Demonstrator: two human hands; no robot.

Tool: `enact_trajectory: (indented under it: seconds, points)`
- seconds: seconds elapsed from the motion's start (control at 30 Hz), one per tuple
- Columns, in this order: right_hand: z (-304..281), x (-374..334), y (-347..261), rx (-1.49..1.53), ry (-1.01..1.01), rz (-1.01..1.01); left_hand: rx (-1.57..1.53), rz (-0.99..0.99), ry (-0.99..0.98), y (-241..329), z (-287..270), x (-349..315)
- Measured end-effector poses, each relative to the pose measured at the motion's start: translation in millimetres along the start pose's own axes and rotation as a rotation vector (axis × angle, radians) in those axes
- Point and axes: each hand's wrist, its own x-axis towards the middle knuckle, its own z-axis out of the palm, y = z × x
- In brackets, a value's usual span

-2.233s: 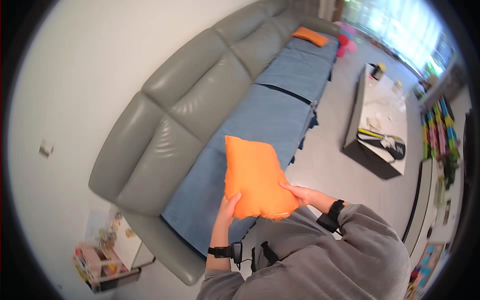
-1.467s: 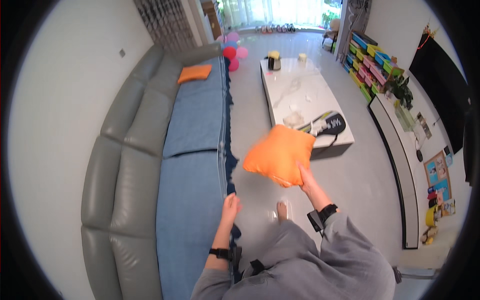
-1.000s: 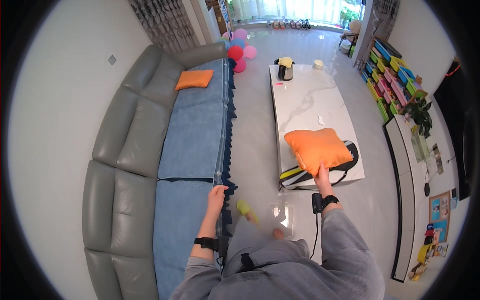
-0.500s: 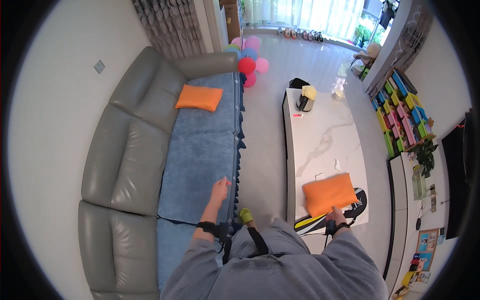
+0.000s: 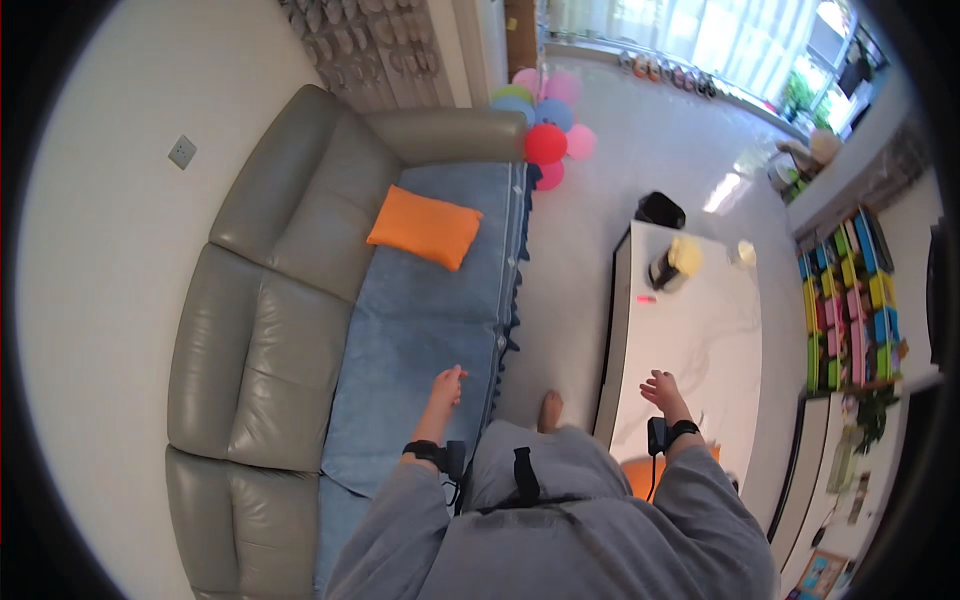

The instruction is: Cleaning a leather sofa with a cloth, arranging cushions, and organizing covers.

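Note:
My left hand [image 5: 447, 387] hangs above the blue sofa cover [image 5: 405, 355], near its fringed edge. Its fingers are half curled with the tips apart, and I see nothing in them. Over the white marbled coffee table [image 5: 675, 350] is my right hand [image 5: 665, 392], open, fingers spread, holding nothing. Below my right forearm an orange cushion [image 5: 640, 474] lies on the table, mostly hidden by my sleeve and body. A second orange cushion [image 5: 425, 228] rests on the far part of the sofa. Both wrists carry black straps with small devices.
A grey leather sofa [image 5: 290, 350] runs along the left wall. On the table's far end stand a kettle with a yellow cloth [image 5: 675, 262] and a small red item [image 5: 647, 299]. Beyond are a black bin [image 5: 660, 210], balloons [image 5: 546, 144] and a colourful bin rack [image 5: 848, 300].
I have moved forward along the gap between sofa and table. My right hand has left the near cushion and racket bag, rising forward with fingers spread. The left hand stays over the sofa.

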Motion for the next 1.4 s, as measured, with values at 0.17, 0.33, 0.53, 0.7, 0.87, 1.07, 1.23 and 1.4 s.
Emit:
enact_trajectory:
  seconds: [0.17, 0.33, 0.53, 0.7, 0.87, 1.07, 1.23, 1.4]
  points:
    - [127.4, 52.9, -132.1, -0.250, -0.285, -0.079, -0.288, 0.004, 0.141, 53.1, -7.1, 54.0]
    - [279.4, 80.9, -207.6, -0.402, -0.370, -0.151, -0.283, 0.064, 0.159, 79.9, -17.4, 156.7]
    - [437.9, 146.8, -206.0, -0.649, -0.420, -0.156, -0.450, -0.203, 0.318, 88.4, -5.5, 296.4]
    - [541.5, 204.8, -184.5, -0.987, -0.409, -0.485, -0.419, -0.342, 0.360, 123.9, -9.4, 358.9]
    - [601.7, 255.9, -155.3, -1.005, -0.475, -0.717, -0.268, -0.385, 0.293, 151.9, -16.1, 410.2]
    - [620.6, 240.8, -173.8, -1.048, -0.627, -0.392, -0.497, -0.160, 0.213, 146.0, -15.6, 406.9]
    - [581.8, 206.6, -182.3, -1.181, -0.798, -0.492, -0.646, -0.144, 0.010, 174.6, -14.8, 362.0]
    - [468.7, 161.1, -184.6, -0.853, -0.761, -0.548, -0.268, -0.400, -0.113, 202.3, 20.6, 293.5]
